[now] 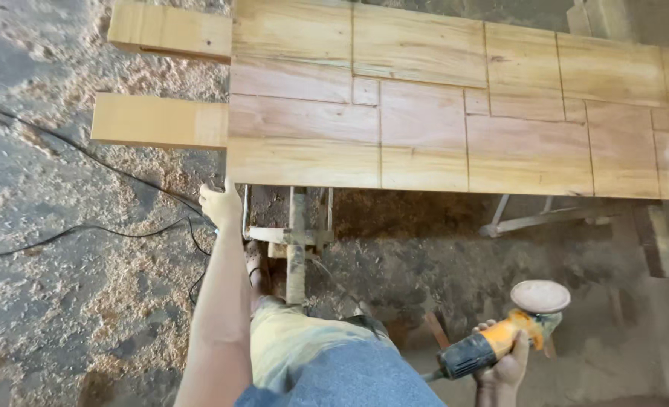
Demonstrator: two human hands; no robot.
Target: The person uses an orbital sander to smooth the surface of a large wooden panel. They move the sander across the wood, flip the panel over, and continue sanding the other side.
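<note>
Right hand [504,367]: gripping the yellow-and-black sander [500,339], held low beside the knee.
Left hand [220,203]: closing on the panel's near corner.
Wooden panel [440,105]: lying flat on metal trestles [293,234]; likely heavy, stiff; edges are offering the best hold.

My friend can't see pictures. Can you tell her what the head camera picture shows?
A person's left hand grips the near corner of a big wooden panel made of joined boards, while the right hand holds a yellow and black sander with a round disc, off the wood. Sawdust and black cables cover the floor below.
</note>
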